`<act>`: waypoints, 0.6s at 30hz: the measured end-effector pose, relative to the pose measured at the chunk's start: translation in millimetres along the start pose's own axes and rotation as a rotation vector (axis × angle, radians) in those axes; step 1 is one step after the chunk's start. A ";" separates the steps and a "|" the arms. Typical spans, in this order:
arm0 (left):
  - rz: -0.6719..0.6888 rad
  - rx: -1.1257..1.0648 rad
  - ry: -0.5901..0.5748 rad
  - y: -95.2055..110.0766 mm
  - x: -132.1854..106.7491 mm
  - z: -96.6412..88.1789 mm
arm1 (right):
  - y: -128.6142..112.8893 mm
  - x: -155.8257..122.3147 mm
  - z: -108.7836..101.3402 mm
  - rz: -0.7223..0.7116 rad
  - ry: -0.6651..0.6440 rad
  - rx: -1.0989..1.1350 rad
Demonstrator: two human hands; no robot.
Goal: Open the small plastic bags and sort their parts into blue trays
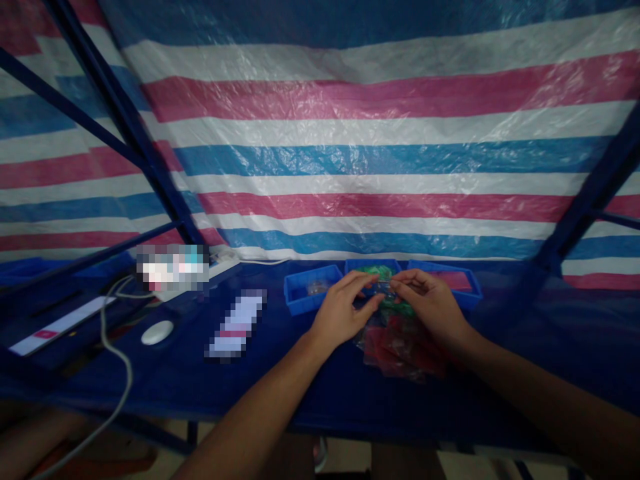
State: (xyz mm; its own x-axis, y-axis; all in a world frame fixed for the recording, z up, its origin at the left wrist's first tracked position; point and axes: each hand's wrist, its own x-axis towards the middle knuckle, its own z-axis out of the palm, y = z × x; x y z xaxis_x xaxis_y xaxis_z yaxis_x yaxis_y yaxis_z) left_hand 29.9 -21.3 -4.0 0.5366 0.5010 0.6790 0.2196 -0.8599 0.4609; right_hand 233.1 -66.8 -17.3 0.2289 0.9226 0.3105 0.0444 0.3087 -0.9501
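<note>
My left hand [343,310] and my right hand [433,303] meet over the table, fingertips pinched on a small clear plastic bag [384,291]. What is inside that bag, if anything, is too blurred to tell. Green material [380,272] shows just behind my fingers, at the middle blue bin [350,265], and more green lies under my right fingers. Below my hands is a loose pile of red pieces in clear plastic [400,350], partly covered by my right hand and forearm.
A left blue bin [295,303] contains a few small items; a right blue bin [473,297] holds pinkish-red flat pieces [453,281]. On the left are a blurred-out phone-like object [236,327], a white oval object [157,333], a power strip [223,267] and a white cable [127,373].
</note>
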 end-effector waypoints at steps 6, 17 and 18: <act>-0.027 -0.031 -0.079 1.2 2.0 0.5 | -12.3 -8.3 6.7 0.021 -0.150 0.073; -0.203 -0.253 -0.016 -2.1 -0.4 2.8 | 6.1 -1.6 -1.3 -0.100 -0.211 -0.148; -0.204 -0.248 -0.010 -2.7 -0.2 3.1 | 4.8 -2.1 -1.1 -0.101 -0.203 -0.152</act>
State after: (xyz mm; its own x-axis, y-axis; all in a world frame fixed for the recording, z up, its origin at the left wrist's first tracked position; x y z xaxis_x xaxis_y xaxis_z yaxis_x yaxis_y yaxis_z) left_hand 31.7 -19.4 -7.2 0.5104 0.6588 0.5527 0.1191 -0.6907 0.7132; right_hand 233.9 -67.5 -22.6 0.0171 0.9212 0.3887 0.2063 0.3772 -0.9029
